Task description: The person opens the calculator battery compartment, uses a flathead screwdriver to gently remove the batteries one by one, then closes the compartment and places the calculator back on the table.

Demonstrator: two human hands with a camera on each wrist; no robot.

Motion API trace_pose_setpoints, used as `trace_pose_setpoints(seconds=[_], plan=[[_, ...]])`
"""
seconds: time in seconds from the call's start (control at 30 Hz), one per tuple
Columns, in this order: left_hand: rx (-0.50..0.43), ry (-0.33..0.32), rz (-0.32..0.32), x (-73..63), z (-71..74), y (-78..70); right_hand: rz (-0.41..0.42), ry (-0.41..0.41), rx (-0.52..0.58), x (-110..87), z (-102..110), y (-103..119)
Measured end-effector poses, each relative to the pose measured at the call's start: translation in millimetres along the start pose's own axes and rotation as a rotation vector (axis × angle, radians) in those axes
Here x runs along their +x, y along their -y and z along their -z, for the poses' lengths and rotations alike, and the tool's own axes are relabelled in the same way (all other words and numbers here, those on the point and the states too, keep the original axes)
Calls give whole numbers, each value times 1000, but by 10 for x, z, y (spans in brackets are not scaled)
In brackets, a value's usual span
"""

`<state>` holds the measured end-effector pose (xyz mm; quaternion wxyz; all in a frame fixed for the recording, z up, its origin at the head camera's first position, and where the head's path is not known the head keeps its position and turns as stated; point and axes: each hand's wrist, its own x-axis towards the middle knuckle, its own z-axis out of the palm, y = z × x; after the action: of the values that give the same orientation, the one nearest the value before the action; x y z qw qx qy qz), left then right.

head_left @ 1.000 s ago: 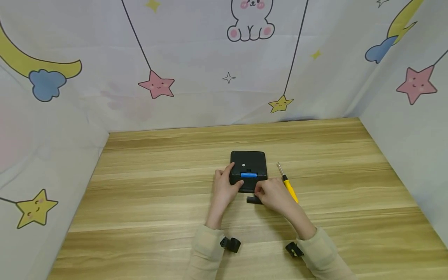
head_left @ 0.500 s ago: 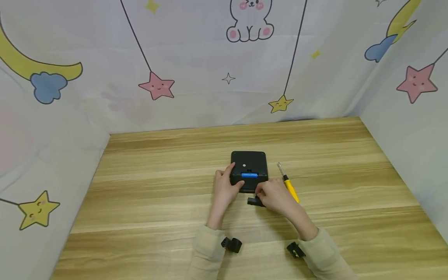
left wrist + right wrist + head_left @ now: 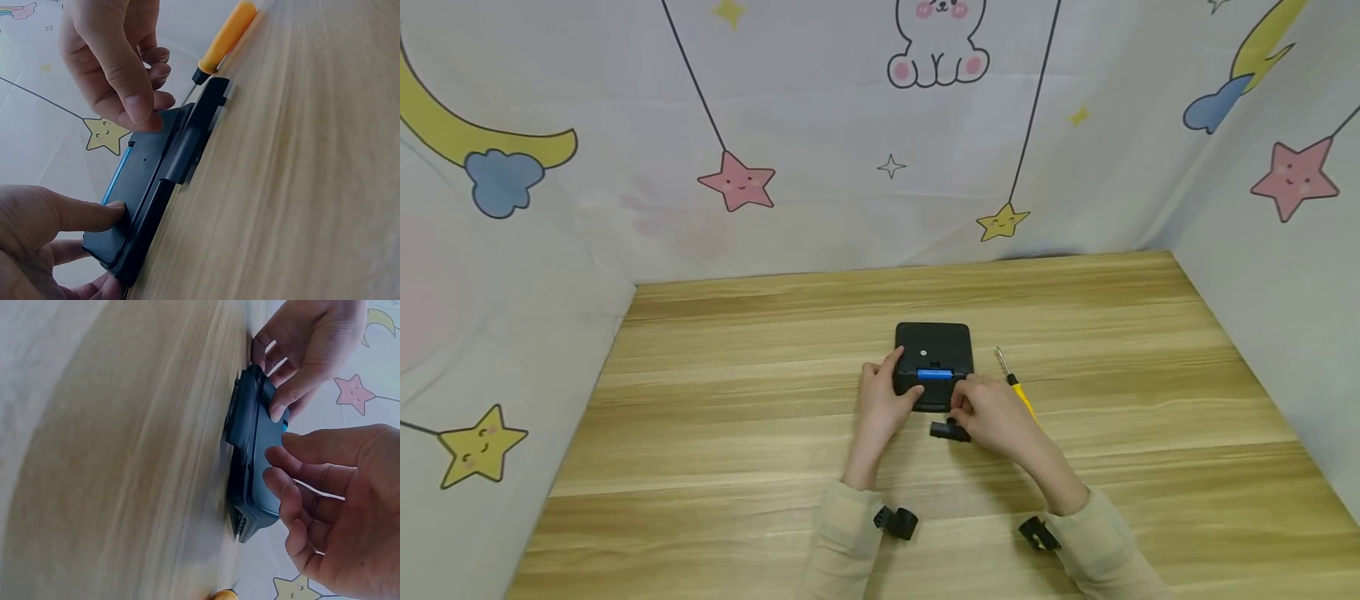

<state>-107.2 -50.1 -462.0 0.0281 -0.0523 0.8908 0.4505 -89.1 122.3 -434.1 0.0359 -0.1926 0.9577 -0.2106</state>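
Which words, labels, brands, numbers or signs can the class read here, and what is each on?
None can be read.
Blue battery: any print is too small to read.
Black device: a pale round spot, no legible lettering.
Screwdriver: no visible lettering.
Wall cloth: stars, moons and clouds, no visible words.

The head view is looking forward and down from above; from left and right, low, sideways-tilted wrist views are closely sharing one flat black rectangular device [image 3: 951,343].
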Motion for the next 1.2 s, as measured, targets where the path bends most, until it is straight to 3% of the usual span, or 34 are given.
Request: trace_pose_setpoints(seconds=[0.33,0.73,1.2], plan=[[-7,1,3,-5,1,-10,-5,-71,-4,-15,51,-19],[-31,-2,8,-33,-21,10,-178,-71,57,-105,105,-93],[-56,4,21,-11,-25,12,-260,-88,67,-127,157,-217]])
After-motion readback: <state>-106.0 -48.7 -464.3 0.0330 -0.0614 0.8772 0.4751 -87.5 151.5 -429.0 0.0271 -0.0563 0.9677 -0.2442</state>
